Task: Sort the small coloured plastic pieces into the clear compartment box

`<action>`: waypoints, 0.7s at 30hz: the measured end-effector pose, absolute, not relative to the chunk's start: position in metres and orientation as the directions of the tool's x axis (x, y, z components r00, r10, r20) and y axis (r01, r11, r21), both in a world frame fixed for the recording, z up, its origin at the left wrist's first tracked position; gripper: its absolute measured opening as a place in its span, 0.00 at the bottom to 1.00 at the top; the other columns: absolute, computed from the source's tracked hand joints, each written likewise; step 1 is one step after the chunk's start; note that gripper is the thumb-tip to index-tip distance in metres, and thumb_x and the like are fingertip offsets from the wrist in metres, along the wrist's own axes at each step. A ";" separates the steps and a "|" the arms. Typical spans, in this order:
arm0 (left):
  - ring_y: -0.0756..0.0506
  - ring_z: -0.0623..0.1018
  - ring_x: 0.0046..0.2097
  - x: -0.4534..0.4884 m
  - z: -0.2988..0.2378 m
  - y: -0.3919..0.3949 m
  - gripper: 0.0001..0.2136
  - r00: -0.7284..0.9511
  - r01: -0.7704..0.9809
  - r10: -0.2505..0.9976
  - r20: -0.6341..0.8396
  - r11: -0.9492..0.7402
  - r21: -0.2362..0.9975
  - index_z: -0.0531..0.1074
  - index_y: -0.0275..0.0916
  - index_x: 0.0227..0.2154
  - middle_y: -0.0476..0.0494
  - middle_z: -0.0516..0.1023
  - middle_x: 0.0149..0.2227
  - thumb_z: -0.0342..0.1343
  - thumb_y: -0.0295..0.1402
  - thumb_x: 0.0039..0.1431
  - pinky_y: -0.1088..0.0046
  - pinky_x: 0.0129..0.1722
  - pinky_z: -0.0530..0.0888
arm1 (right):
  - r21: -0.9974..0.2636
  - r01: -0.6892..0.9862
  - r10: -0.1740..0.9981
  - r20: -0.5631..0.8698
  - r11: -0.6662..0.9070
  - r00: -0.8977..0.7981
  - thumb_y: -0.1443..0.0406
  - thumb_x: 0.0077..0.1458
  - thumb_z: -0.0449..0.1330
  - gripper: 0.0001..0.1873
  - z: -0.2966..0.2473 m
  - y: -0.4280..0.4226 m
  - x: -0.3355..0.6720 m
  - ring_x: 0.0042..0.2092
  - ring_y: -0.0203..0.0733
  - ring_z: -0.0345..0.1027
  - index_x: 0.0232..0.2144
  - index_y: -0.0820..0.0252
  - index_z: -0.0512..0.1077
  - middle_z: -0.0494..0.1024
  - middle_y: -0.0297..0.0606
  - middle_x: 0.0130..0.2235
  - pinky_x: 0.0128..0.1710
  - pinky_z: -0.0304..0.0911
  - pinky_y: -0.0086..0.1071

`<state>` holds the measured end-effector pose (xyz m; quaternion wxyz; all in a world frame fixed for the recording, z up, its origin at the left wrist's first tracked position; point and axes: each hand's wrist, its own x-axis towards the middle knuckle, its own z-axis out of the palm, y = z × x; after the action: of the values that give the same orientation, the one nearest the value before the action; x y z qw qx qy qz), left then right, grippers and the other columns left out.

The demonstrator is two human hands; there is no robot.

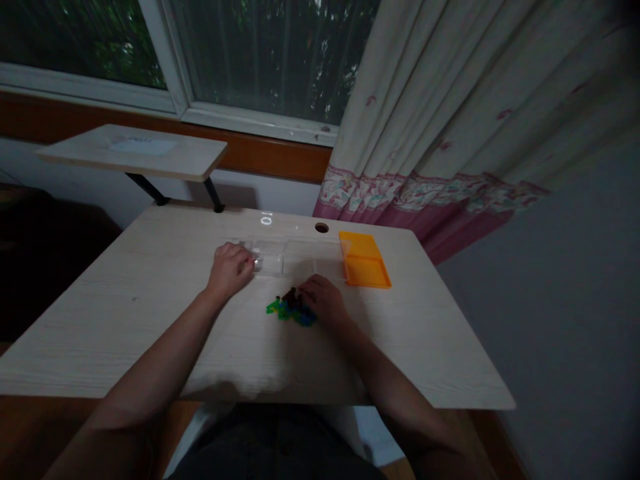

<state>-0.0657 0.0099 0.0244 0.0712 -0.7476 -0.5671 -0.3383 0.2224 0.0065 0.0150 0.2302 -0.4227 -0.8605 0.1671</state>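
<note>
A clear plastic box [300, 257] with dividers lies on the table, its compartments see-through. At its left end my left hand [231, 265] is closed, fingers curled on the box's edge. In front of the box is a small heap of plastic pieces [290, 310], green, blue, yellow and dark brown; their exact kind is too small to tell. My right hand [323, 299] reaches into the heap's right side with its fingertips together at the dark brown pieces. Whatever those fingertips pinch is hidden.
An orange tray or lid [367, 263] lies against the box's right end. The pale wooden table [150, 320] has a cable hole [321, 228] at the back. A raised shelf [135, 152] stands at the back left. A curtain [400, 153] hangs behind the right corner.
</note>
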 end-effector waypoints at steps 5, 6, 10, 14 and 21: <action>0.44 0.67 0.39 -0.092 0.017 0.015 0.11 0.005 0.923 0.820 0.573 -0.224 0.312 0.71 0.37 0.26 0.43 0.73 0.32 0.52 0.35 0.61 0.63 0.44 0.62 | -0.346 0.678 0.761 0.256 0.648 -0.597 0.65 0.62 0.55 0.11 0.021 0.002 0.212 0.45 0.42 0.67 0.41 0.55 0.78 0.75 0.40 0.43 0.47 0.64 0.33; 0.44 0.66 0.39 -0.095 0.016 0.016 0.11 -0.005 0.922 0.821 0.572 -0.218 0.321 0.71 0.37 0.26 0.43 0.73 0.32 0.52 0.36 0.62 0.63 0.44 0.61 | -0.321 0.694 0.764 0.237 0.645 -0.600 0.65 0.62 0.55 0.11 0.022 0.001 0.211 0.45 0.42 0.67 0.41 0.55 0.78 0.75 0.40 0.43 0.47 0.63 0.33; 0.44 0.66 0.39 -0.102 0.014 0.017 0.12 -0.029 0.919 0.819 0.573 -0.204 0.337 0.72 0.37 0.27 0.44 0.73 0.32 0.51 0.36 0.62 0.64 0.45 0.61 | -0.276 0.739 0.789 0.193 0.614 -0.583 0.67 0.62 0.56 0.10 0.022 0.002 0.211 0.45 0.41 0.67 0.40 0.56 0.77 0.75 0.40 0.42 0.47 0.62 0.32; 0.44 0.67 0.37 -0.109 0.014 0.018 0.12 -0.016 0.928 0.822 0.569 -0.200 0.314 0.73 0.38 0.26 0.45 0.73 0.29 0.50 0.36 0.61 0.64 0.43 0.62 | -0.232 0.740 0.776 0.192 0.631 -0.601 0.64 0.64 0.54 0.12 0.022 0.004 0.208 0.46 0.41 0.66 0.42 0.55 0.77 0.75 0.40 0.42 0.47 0.61 0.32; 0.44 0.69 0.36 -0.115 0.013 0.018 0.12 -0.008 0.933 0.832 0.555 -0.193 0.303 0.75 0.40 0.25 0.46 0.75 0.28 0.50 0.35 0.61 0.63 0.43 0.64 | -0.151 0.753 0.768 0.118 0.640 -0.629 0.62 0.64 0.53 0.13 0.028 0.004 0.203 0.45 0.41 0.66 0.45 0.49 0.77 0.73 0.40 0.44 0.45 0.60 0.30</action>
<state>-0.1151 0.0176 0.0125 0.0775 -0.6998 -0.6305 -0.3266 0.2035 0.0042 0.0279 0.0858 -0.4219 -0.9015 0.0435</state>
